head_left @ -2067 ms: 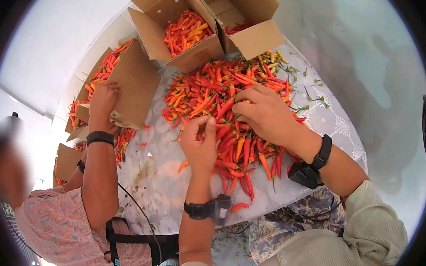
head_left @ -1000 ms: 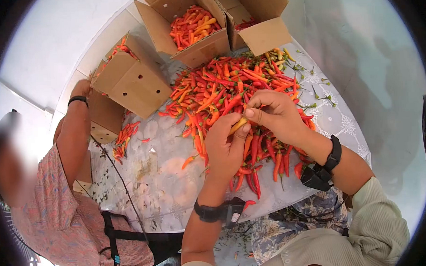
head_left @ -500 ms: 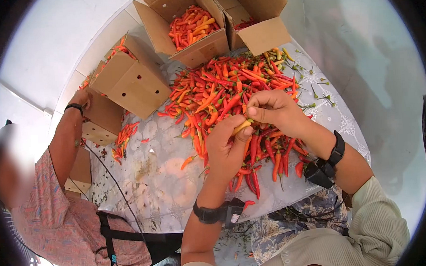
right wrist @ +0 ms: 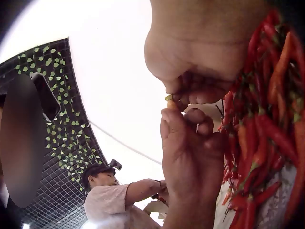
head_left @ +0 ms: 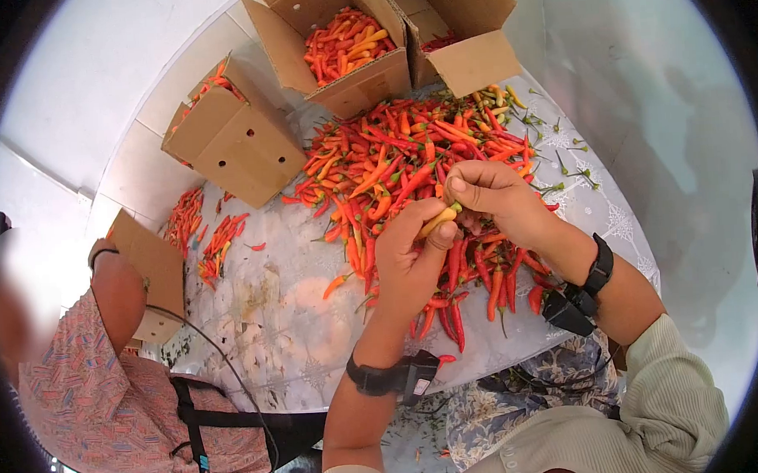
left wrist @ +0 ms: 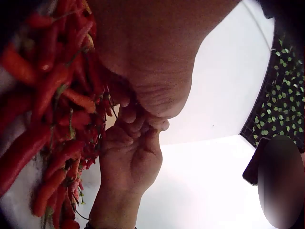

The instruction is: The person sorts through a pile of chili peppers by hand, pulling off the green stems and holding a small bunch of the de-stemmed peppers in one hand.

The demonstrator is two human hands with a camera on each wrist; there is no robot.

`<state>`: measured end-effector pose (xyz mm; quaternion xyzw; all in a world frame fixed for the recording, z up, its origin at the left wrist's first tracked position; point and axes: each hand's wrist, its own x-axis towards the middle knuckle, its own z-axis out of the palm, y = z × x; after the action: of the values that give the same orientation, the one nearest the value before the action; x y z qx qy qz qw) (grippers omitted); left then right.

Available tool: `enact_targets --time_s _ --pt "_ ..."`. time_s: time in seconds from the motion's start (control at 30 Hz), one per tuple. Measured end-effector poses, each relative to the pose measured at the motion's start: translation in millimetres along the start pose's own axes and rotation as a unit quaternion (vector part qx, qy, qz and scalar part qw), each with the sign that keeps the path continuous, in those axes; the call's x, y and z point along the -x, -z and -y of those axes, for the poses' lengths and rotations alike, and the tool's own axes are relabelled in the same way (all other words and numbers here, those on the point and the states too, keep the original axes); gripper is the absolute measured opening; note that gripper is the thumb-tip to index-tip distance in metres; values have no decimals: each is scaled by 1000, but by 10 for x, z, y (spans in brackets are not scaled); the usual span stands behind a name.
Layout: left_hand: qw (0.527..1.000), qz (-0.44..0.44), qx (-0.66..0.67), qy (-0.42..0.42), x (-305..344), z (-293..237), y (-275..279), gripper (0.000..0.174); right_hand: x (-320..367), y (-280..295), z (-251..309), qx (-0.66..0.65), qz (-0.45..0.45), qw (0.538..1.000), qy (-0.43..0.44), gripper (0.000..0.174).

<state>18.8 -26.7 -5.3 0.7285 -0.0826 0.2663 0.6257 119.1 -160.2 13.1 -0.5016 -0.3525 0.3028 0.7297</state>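
Holding a small yellow-orange chili (head_left: 437,221) between the thumb and the curled fingers, the left grip (head_left: 407,265) is hovering just above the table (head_left: 290,333). The right grip (head_left: 494,196) is pinching the same chili at its upper, greenish end, with the fingertips pressing together on it. Both grips are therefore clamping on this one chili, and they are nearly touching each other at the fingertips.

A big pile of red and orange chilies (head_left: 392,156) is lying directly under both grips and is spreading beyond them. Some loose green stems (head_left: 562,157) are lying to the right of the right grip. Far beyond the grips, an open cardboard box (head_left: 364,81) is standing with orange and red chilies inside, and a second open box (head_left: 468,59) is standing just beside it. Well to the left of the left grip, a tilted box with round holes (head_left: 240,154) is resting on the table, and a small heap of chilies (head_left: 218,239) is lying near it. Another person in a patterned shirt (head_left: 98,392) is standing further to the left.
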Motion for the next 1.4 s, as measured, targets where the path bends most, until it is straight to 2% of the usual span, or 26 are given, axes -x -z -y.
enact_targets --time_s 0.13,0.23,0.33,0.37,0.43,0.47,0.57,0.67,0.73,0.83,0.93,1.03,1.17,1.23,1.27,1.37,1.4 --pt "994 29 79 65 -13 -90 45 24 -4 -1 -19 -43 -13 999 -21 28" --pt "991 63 102 62 -21 -55 98 25 -46 124 -13 -141 -9 990 0 28" --pt "997 39 56 42 -42 -79 34 29 -43 209 3 -159 -142 976 36 18" --pt "996 38 60 61 -43 -94 39 30 -49 209 13 -106 -235 963 75 15" --pt "992 36 69 98 -40 -121 66 31 -80 180 48 2 -409 900 148 11" --pt "991 28 76 104 -42 -106 69 30 -137 152 73 33 -474 853 218 17" --pt "988 7 105 114 -53 -56 70 28 -139 219 94 177 -441 826 305 23" --pt "985 -4 133 107 -58 -52 66 26 -64 95 88 160 -207 948 183 23" --pt "986 0 131 105 -67 -54 72 23 -15 40 -1 237 -66 952 181 21" --pt "992 -6 95 85 -59 16 66 20 22 -77 -27 208 -46 968 134 21" --pt "991 4 84 107 -70 -124 59 21 3 -43 -71 208 -117 953 188 17" --pt "993 -71 21 87 -93 -134 94 19 -24 17 -22 188 -236 923 238 16" --pt "981 -186 13 59 -169 -88 326 18 -103 212 92 151 -418 842 307 17" --pt "970 -241 -7 33 -184 14 462 17 -136 386 89 173 -470 798 335 17" --pt "960 -273 12 63 -187 10 492 13 -156 489 80 184 -494 775 348 17" --pt "946 -316 -11 77 -213 206 648 11 -208 773 26 201 -538 760 303 17" --pt "941 -326 -9 93 -220 262 693 10 -225 885 -5 201 -539 772 269 18"
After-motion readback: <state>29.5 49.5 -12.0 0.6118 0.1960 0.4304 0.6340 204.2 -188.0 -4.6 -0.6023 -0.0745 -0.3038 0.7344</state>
